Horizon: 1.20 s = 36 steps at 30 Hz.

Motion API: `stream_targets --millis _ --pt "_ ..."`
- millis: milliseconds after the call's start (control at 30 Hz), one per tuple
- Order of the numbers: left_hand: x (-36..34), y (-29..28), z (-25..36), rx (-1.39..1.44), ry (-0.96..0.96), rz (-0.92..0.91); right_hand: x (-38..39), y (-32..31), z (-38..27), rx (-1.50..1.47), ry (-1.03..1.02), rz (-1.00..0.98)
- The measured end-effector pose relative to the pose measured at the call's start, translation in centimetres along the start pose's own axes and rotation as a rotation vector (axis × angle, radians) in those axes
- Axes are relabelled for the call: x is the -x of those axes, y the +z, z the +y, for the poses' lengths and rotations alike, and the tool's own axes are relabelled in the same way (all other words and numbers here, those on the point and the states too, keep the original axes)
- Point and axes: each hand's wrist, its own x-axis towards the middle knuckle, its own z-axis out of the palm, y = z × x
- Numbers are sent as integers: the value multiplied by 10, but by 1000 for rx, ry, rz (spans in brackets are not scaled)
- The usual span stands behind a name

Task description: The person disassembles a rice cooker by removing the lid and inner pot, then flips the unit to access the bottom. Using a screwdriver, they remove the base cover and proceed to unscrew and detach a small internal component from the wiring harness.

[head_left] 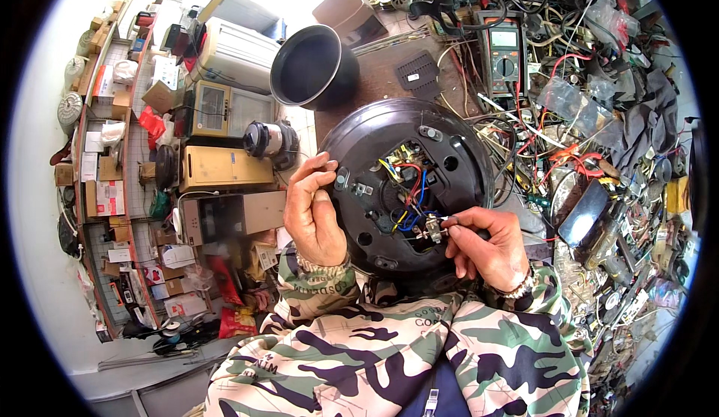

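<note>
A round black appliance base [382,241] faces me underside up, close to my body. Red, yellow and blue wires [419,192] run through its open middle to a partly visible circuit board [404,155]. My left hand [313,211] steadies the base at its left rim, fingers curled against the edge. Near the lower right of the opening is a small metal fitting [434,230] with blue wires beside it. My right hand [487,245] is closed in a pinch at that fitting, thumb and forefinger at its right side. The fingers partly hide what they grip.
A black inner pot [314,69] stands beyond the base, next to a dark slotted plate [417,75]. A multimeter [503,58] lies at the far right. Tangled cables, a phone [584,213] and loose parts crowd the right side. Shelves with boxes [108,196] line the left.
</note>
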Motion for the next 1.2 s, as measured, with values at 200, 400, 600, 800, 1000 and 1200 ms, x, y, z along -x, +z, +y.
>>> stream_targets --millis 200,400,600,800,1000,1200 --pt "4 -5 -1 -56 -4 -60 0 -1 1 -15 -1 -21" --pt "5 -5 -1 -43 -7 -51 0 -2 1 -5 10 -36" --pt "4 -4 -1 -43 -4 -52 0 -3 1 -11 4 -36" --pt "4 -4 -2 -38 -2 -49 -1 -3 0 -9 16 -34" --pt "4 -3 0 -28 -11 -32 -1 -3 0 -20 6 -47" --pt "5 -3 1 -28 -16 -27 -1 -3 -1 -1 19 -44"
